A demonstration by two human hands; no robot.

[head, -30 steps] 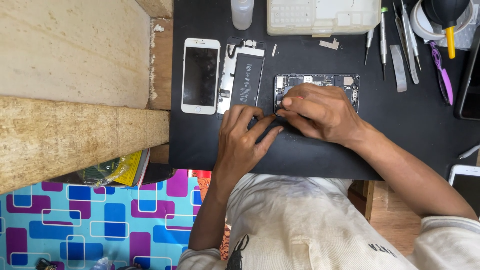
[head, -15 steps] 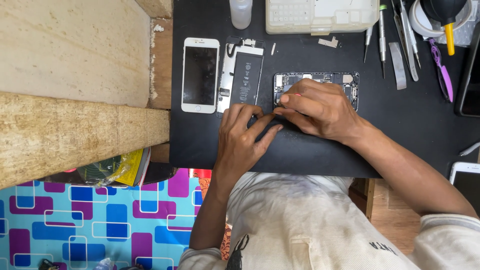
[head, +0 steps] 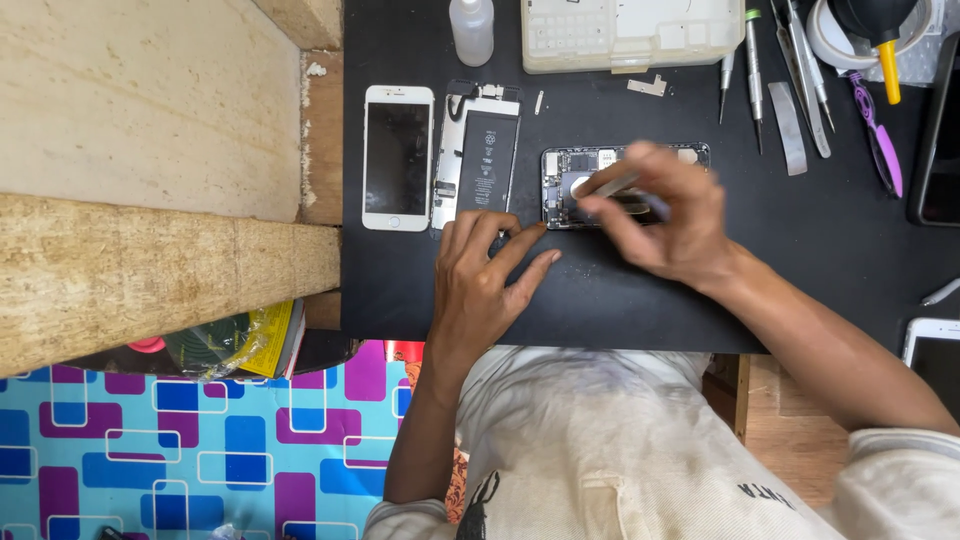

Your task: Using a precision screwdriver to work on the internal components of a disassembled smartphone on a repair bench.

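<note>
- The right hand [head: 665, 215] hovers over an opened phone body [head: 570, 185] on a black work mat [head: 800, 270], fingers pinched narrowly around a thin metal tool [head: 608, 184], probably tweezers, though blur makes that unsure.
- The tool's tip points into the exposed circuitry just beyond the fingertips.
- The left hand [head: 487, 275] lies flat and spread on the mat, holding nothing, its fingertips just beside the phone body's near corner.
- The phone body looks light, stiff and fragile inside; it seems best held by its outer frame edges, never the bare components.
- Beyond the left hand lie a detached battery assembly [head: 478, 165] and a white phone screen [head: 398, 155].
- Far beyond the right hand sit screwdrivers [head: 752, 65] and a plastic parts tray [head: 630, 30].
</note>
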